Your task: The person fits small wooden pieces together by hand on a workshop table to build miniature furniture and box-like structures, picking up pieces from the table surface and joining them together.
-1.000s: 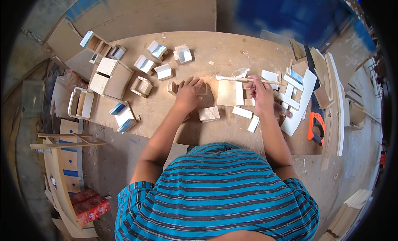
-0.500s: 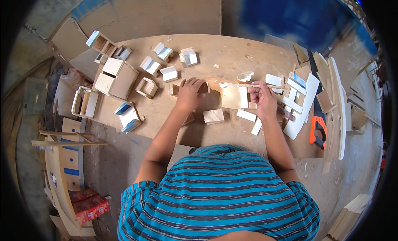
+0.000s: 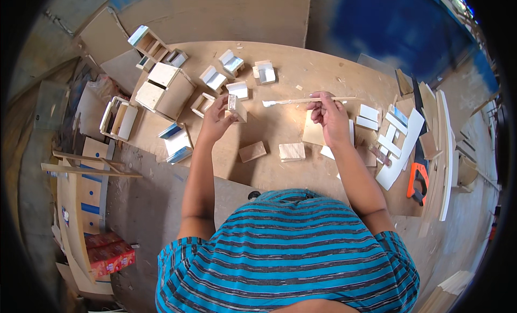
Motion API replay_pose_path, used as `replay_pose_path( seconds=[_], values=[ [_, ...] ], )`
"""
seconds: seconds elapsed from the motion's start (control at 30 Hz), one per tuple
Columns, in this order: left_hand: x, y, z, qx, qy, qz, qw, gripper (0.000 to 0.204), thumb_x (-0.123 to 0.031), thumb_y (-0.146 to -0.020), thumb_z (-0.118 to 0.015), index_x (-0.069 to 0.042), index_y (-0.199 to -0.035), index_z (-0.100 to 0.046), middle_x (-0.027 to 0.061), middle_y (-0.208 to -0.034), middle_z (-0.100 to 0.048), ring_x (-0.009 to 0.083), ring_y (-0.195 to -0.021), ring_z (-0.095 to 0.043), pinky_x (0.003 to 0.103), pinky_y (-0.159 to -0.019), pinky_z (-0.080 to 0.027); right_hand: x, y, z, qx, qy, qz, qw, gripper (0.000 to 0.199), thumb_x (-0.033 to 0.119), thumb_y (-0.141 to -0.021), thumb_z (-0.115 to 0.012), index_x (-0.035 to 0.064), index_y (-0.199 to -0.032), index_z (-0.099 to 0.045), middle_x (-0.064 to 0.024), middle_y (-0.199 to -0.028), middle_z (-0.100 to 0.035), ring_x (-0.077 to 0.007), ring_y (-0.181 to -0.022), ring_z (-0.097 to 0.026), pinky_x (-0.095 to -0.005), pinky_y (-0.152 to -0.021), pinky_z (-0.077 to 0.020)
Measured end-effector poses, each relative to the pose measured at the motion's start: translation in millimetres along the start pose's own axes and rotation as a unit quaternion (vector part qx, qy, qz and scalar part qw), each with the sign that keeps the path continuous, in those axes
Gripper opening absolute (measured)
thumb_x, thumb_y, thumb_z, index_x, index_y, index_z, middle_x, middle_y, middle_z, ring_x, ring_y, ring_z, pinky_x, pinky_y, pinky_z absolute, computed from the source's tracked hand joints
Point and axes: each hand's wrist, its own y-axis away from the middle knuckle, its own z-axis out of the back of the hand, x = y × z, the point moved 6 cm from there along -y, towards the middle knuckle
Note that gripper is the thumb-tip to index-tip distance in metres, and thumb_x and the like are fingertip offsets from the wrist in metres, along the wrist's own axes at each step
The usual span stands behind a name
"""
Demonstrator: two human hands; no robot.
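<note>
My left hand [image 3: 214, 122] is closed round a small wooden box [image 3: 238, 110], tilted up above the table. In my right hand [image 3: 330, 118] is a thin wooden stick [image 3: 293, 101], pinched between thumb and fingers and lying nearly level. White paste coats its left end, which points toward the box but stays apart from it. Below the right hand lies a square wooden board [image 3: 313, 131], partly covered by the hand. Two small wooden blocks, a brown one [image 3: 252, 151] and a paler one [image 3: 292, 152], rest on the table between my forearms.
Several miniature chairs, one of them a white-seated chair [image 3: 265, 72], stand at the back left beside a small wooden cabinet [image 3: 164, 92]. White strips [image 3: 368, 116] lie at the right. An orange-handled saw [image 3: 417, 182] and long boards [image 3: 442, 151] line the table's right edge [image 3: 404, 208].
My left hand has lifted the wooden box off the table and moved left. The stick in my right hand has shifted left and up. The whole view has turned slightly.
</note>
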Motion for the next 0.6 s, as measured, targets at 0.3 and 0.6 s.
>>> replay_pose_path(
  seconds=[0.3,0.6],
  values=[
    [3.9,7.0,-2.7,-0.022,0.079,-0.028,0.996,0.076,-0.013,-0.077,-0.077,-0.007,-0.142,-0.037,0.0086,-0.138,-0.049,0.0221,-0.131,-0.041,0.041,-0.106,-0.034,-21.0,-23.0,-48.0,0.063,-0.007,-0.030,0.998,0.027,0.029,-0.096,-0.050,0.0063,-0.104,-0.061,-0.0053,-0.085,-0.065,-0.0052,-0.062,-0.056,-0.0195,-0.057,-0.0421],
    [6.6,6.9,-0.4,-0.038,0.079,0.004,0.996,0.066,-0.023,-0.081,-0.074,-0.004,-0.137,-0.044,0.0114,-0.132,-0.051,0.0220,-0.127,-0.044,0.040,-0.108,-0.034,-35.7,-34.7,-65.2,0.066,-0.020,-0.064,0.996,0.027,0.028,-0.094,-0.050,0.0051,-0.105,-0.060,-0.0088,-0.087,-0.064,-0.0077,-0.062,-0.055,-0.0204,-0.056,-0.0419]
  ],
)
